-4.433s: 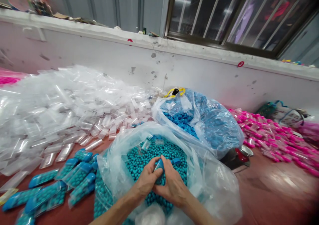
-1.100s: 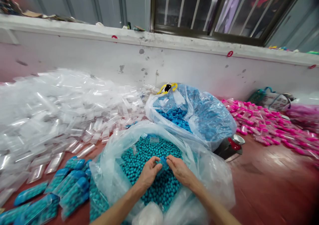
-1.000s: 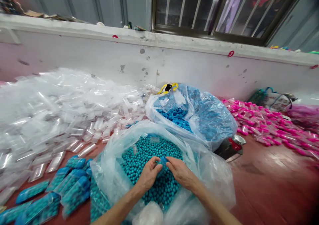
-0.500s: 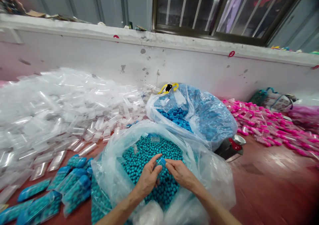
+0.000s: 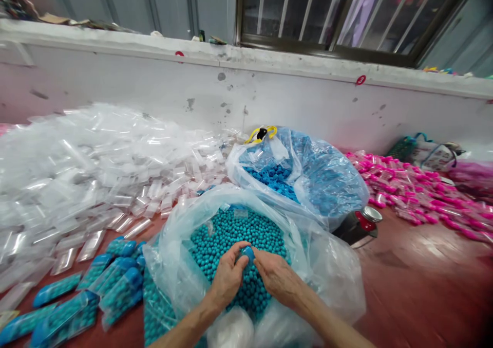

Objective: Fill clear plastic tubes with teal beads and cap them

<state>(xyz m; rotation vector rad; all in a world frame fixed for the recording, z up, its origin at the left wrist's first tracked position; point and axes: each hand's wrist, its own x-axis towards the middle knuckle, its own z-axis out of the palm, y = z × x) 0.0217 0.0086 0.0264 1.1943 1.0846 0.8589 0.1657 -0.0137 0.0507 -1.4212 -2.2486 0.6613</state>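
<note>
A large clear plastic bag lies open, full of small teal balls. Over the balls, my left hand and my right hand meet at a small blue cap. The fingers of both hands are closed on the cap from either side. Whatever is below the cap is mostly hidden by my left fingers. Behind, a second clear bag holds blue caps.
Clear empty packs are heaped at the left. Filled teal packs with blue caps lie on the red floor at lower left. A dark metal container with a silver lid and pink-capped packs are on the right.
My right hand has shifted slightly and its fingers now cover more of the blue cap. The cap looks more tilted, and my left hand is nearly in the same place.
</note>
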